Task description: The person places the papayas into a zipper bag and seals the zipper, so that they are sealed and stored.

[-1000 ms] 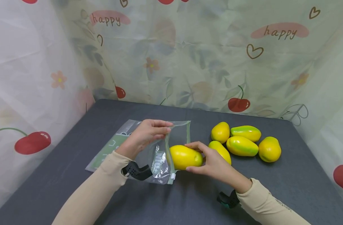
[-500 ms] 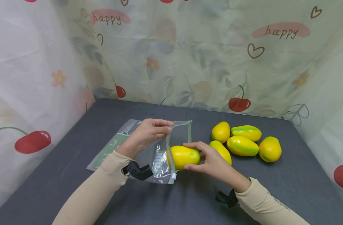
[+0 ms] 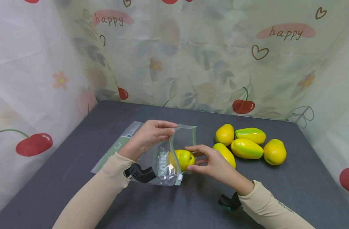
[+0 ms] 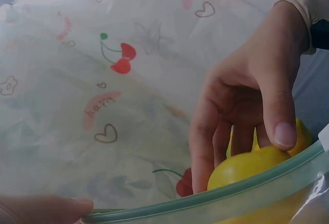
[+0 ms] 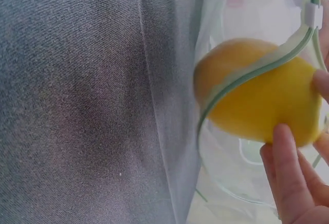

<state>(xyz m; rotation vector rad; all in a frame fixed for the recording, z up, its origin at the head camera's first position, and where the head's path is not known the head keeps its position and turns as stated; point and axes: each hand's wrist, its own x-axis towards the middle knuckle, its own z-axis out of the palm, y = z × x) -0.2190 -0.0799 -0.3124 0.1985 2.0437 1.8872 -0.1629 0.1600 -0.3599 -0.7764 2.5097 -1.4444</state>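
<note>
In the head view, my left hand (image 3: 150,136) pinches the upper edge of a clear zip bag (image 3: 166,180) with green zip strips, keeping its mouth apart. My right hand (image 3: 213,162) holds a yellow mango (image 3: 184,159) by its outer end, thumb on the near side and fingers on the far side. Most of that mango is inside the mouth, seen through the clear plastic in the right wrist view, where the white slider (image 5: 313,16) sits at one end of the zip. In the left wrist view the green zip strip (image 4: 226,194) crosses in front of the mango.
Several more mangoes lie to the right on the dark grey table (image 3: 191,210), among them a yellow-green one (image 3: 246,148) and a rounder one (image 3: 274,152). One mango (image 3: 224,154) lies just behind my right hand. A printed curtain (image 3: 186,63) stands behind the table.
My right hand has pushed the mango leftward, deeper into the bag, so less of it sticks out. The bag's mouth has shifted slightly right; my left hand keeps its pinch almost in place.
</note>
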